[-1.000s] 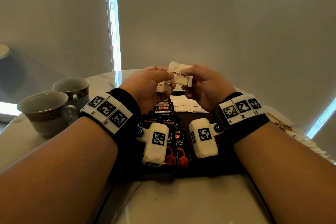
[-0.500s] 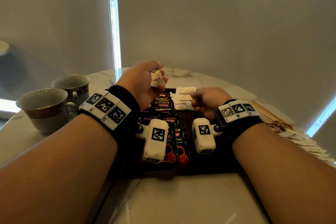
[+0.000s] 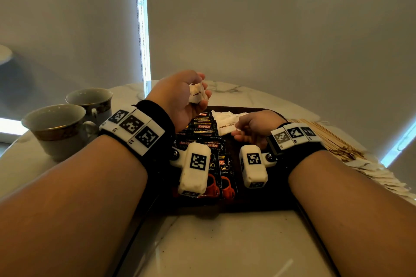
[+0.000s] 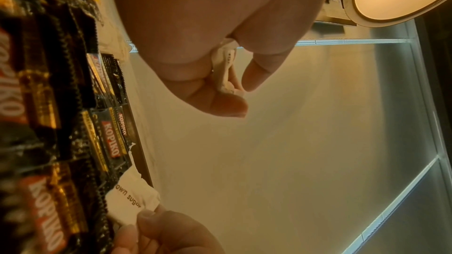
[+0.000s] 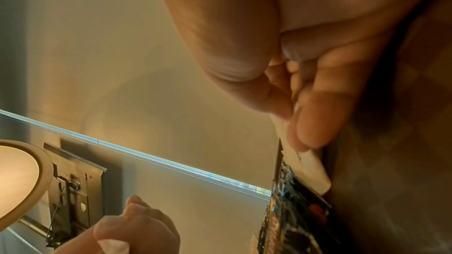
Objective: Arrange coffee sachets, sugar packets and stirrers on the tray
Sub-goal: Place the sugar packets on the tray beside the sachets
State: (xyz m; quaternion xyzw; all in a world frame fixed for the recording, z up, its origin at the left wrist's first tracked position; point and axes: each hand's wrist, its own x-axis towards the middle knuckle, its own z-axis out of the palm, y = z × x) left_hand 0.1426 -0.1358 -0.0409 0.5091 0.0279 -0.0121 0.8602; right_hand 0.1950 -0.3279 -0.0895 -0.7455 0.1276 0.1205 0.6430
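Left hand (image 3: pixel 180 99): I see it raised above the tray's far end, fingers curled round a crumpled sugar packet (image 3: pixel 197 96); my left wrist view shows the packet edge-on, nipped between thumb and fingers
Right hand (image 3: pixel 254 127): low over the tray, thumb and fingertip pinching a corner of a flat "brown sugar" packet (image 4: pixel 129 202); head view hides that pinch, the wrist views show it
Tray (image 3: pixel 276 198): dark; Kopiko coffee sachets (image 3: pixel 202 128) overlapping in a row on its left half; white sugar packets beside them
Stirrers (image 3: pixel 326 139): off-tray at right, head view only
Cups (image 3: pixel 56 128): two, at left
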